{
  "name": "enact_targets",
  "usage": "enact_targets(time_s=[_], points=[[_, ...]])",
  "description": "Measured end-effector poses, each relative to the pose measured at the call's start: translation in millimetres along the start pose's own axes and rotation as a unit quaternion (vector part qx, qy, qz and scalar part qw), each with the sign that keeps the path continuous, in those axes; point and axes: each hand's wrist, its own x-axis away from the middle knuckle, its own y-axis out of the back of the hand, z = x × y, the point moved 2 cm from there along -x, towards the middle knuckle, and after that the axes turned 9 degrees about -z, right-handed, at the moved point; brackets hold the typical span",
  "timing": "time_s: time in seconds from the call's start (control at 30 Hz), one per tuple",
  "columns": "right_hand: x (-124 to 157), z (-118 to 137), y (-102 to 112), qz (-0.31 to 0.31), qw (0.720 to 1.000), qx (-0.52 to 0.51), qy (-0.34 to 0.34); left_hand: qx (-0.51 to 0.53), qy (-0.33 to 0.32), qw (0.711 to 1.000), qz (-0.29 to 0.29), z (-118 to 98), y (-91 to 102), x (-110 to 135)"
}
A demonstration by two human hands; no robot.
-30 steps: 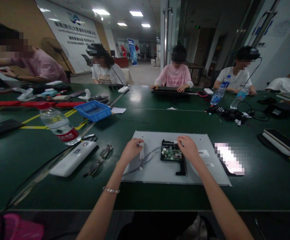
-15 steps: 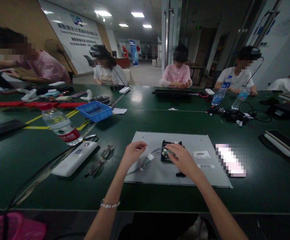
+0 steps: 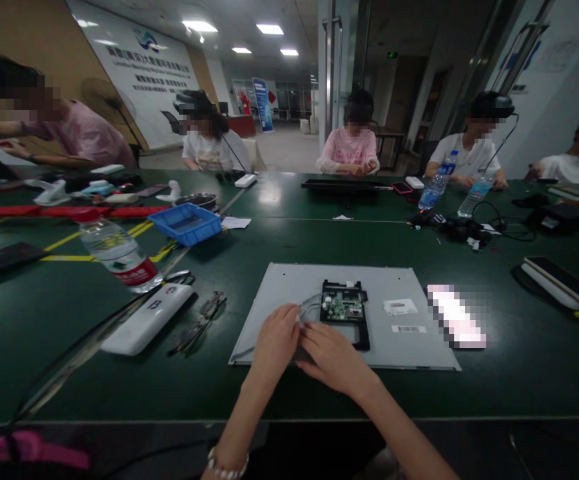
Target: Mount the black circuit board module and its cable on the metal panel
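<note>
A grey metal panel (image 3: 394, 283) lies flat on the green table in front of me. A small green circuit board (image 3: 342, 307) in a black frame sits near its middle, with thin grey wires (image 3: 308, 303) running off to the left. My left hand (image 3: 278, 339) and my right hand (image 3: 332, 357) are close together over the panel's near left part, fingers curled where the wires end. What the fingers pinch is hidden. White labels (image 3: 400, 307) are stuck to the panel right of the board.
A water bottle (image 3: 115, 252), a white power bank (image 3: 145, 318) and folded glasses (image 3: 200, 322) lie to the left. A blue tray (image 3: 187, 223) stands further back. A phone (image 3: 455, 324) rests right of the panel. Several people sit along the table's far side.
Both hands have drawn back from the circuit board toward me and come together at the panel's near left. The circuit board now shows fully.
</note>
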Motion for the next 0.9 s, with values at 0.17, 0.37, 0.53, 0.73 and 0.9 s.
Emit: enact_targets(time_s=[0.17,0.37,0.53,0.73,0.9], points=[[4,0,-3,0.008,1.000,-0.009,-0.012,-0.037,0.019,0.999,0.032,4,-15.9,16],[10,6,-9,-0.001,0.999,-0.012,-0.041,-0.054,0.048,0.997,0.031,2,-15.2,17],[11,8,-11,0.005,0.998,-0.009,-0.060,-0.071,0.081,0.993,0.048,-8,-13.3,14],[9,13,-11,0.003,0.998,0.001,-0.065,-0.044,0.085,0.995,0.027,-8,-15.0,17],[-5,-3,15,0.012,0.999,0.008,-0.035,-0.005,0.080,0.996,0.023,-1,-9.3,11]])
